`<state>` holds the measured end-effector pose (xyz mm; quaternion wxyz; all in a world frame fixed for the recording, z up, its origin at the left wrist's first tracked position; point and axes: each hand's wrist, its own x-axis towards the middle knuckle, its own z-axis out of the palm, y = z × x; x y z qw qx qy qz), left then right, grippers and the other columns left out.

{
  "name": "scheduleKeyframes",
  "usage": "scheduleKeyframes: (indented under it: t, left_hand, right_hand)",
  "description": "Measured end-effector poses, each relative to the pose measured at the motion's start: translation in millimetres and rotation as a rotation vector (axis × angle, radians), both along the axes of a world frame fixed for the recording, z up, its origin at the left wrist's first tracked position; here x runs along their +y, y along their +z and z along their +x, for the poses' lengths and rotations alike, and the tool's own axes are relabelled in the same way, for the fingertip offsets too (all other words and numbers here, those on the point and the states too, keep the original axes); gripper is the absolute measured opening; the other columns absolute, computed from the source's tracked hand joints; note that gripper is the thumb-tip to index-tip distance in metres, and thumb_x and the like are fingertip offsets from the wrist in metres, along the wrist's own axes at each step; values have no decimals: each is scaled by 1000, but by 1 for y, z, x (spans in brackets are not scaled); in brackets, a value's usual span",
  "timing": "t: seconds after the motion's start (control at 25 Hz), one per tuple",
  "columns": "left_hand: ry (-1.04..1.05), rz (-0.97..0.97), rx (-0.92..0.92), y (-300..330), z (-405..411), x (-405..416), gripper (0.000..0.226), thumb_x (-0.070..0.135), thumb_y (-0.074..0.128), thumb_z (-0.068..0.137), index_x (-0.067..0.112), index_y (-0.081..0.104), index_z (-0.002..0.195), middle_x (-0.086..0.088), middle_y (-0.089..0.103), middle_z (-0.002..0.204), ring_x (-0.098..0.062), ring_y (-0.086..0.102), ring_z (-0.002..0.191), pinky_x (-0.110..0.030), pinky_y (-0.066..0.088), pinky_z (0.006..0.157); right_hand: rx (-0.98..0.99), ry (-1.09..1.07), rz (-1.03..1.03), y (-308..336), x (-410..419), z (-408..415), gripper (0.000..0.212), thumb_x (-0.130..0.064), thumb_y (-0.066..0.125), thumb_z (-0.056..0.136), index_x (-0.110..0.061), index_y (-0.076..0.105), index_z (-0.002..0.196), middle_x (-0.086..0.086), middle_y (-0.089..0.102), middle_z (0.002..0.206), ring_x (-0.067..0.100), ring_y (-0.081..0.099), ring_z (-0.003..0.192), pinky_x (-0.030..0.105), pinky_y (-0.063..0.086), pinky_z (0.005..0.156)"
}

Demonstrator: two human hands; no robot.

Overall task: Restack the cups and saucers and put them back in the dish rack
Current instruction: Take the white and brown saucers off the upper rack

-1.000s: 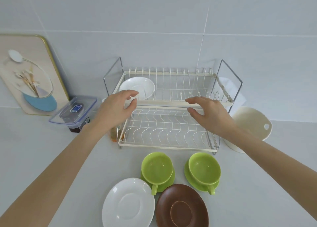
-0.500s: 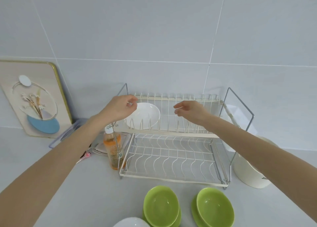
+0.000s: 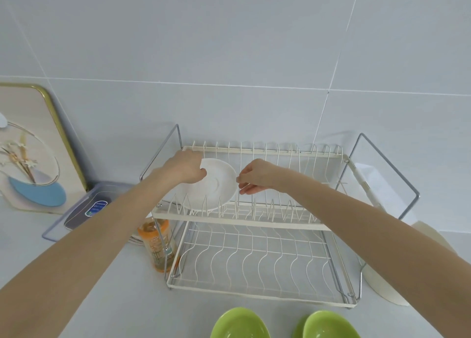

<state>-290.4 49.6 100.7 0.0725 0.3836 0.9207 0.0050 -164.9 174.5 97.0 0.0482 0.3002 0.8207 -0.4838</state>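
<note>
A white saucer (image 3: 216,184) leans in the left end of the upper tier of the two-tier wire dish rack (image 3: 244,221). My left hand (image 3: 186,169) grips the saucer's left rim. My right hand (image 3: 257,175) touches its right rim with pinched fingers. Two green cups (image 3: 239,323) (image 3: 331,325) sit on the counter in front of the rack, cut off by the bottom edge of the frame. The rack's lower tier holds nothing.
An orange bottle (image 3: 156,246) stands against the rack's left side. A lidded plastic box (image 3: 86,207) and a framed picture (image 3: 33,151) lie further left. A cream cutting board (image 3: 387,274) leans at the right. The tiled wall is close behind.
Both hands rose from the rack's front rail to the upper tier and closed in on the white saucer. The view tilted up, hiding the saucers on the counter.
</note>
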Motion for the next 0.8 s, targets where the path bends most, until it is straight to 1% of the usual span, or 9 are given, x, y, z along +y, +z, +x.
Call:
scheduleKeyframes:
  t: [0.04, 0.12, 0.2, 0.24, 0.36, 0.52, 0.64, 0.72, 0.8]
  left_hand:
    - [4, -36, -6, -2, -3, 2, 44, 26, 42, 93, 2, 40, 130, -19, 41, 138, -34, 38, 129, -39, 38, 100]
    - [2, -56, -6, -6, -8, 5, 43, 24, 42, 93, 1, 42, 129, -21, 40, 137, -36, 38, 128, -39, 37, 101]
    - [8, -29, -8, -9, -10, 7, 42, 22, 41, 92, 0, 43, 128, -22, 39, 137, -37, 39, 127, -38, 37, 101]
    - [7, -10, -13, -10, -10, 7, 41, 20, 41, 92, -1, 43, 127, -23, 38, 137, -37, 40, 126, -38, 37, 100]
    - [5, 27, -37, -12, -10, 8, 40, 16, 42, 92, -3, 43, 127, -22, 37, 137, -35, 41, 126, -37, 38, 99]
    - [-6, 126, -81, -8, -10, 6, 40, 10, 43, 90, 1, 43, 129, -22, 41, 135, -33, 40, 127, -33, 35, 99]
    - [-7, 304, -101, 7, -4, 1, 44, 2, 43, 88, 7, 47, 132, -19, 48, 134, -32, 45, 125, -32, 36, 98]
    - [23, 453, -143, 19, 4, -1, 47, -3, 42, 85, 13, 53, 128, -16, 56, 130, -30, 50, 120, -30, 40, 93]
    - [59, 560, -235, 29, 13, -5, 46, -2, 42, 85, 15, 56, 125, -16, 59, 125, -27, 53, 109, -28, 43, 81]
  right_hand:
    - [-5, 22, -38, -1, 0, -3, 23, -8, 50, 89, 6, 59, 105, 4, 60, 73, 10, 61, 65, 19, 55, 68]
    - [-7, 32, -99, -4, -1, -8, 12, -6, 50, 89, 0, 60, 85, 7, 62, 72, 10, 63, 62, 16, 55, 61]
    - [6, -4, -143, -8, -2, -11, 17, -1, 49, 89, -4, 55, 73, 9, 62, 69, 10, 64, 52, 17, 56, 55]
    - [18, -23, -170, -9, -2, -12, 19, 2, 48, 88, -5, 53, 72, 10, 61, 69, 12, 64, 51, 19, 57, 55]
    - [62, -56, -246, -11, -2, -12, 19, 6, 44, 88, -6, 49, 73, 10, 57, 73, 19, 61, 63, 28, 59, 70]
    - [122, -103, -248, -4, 2, -6, 19, 6, 43, 87, -7, 48, 74, 9, 55, 74, 20, 61, 62, 25, 58, 59]
    - [190, -153, -303, 7, 6, 6, 19, 5, 44, 87, -8, 49, 74, 10, 55, 74, 20, 60, 63, 23, 57, 55]
    - [239, -175, -332, 17, 9, 17, 19, 5, 44, 88, -8, 50, 75, 10, 54, 76, 20, 60, 64, 21, 56, 50]
    - [276, -185, -349, 28, 10, 32, 18, 4, 44, 88, -8, 51, 76, 9, 55, 76, 19, 60, 64, 19, 56, 48]
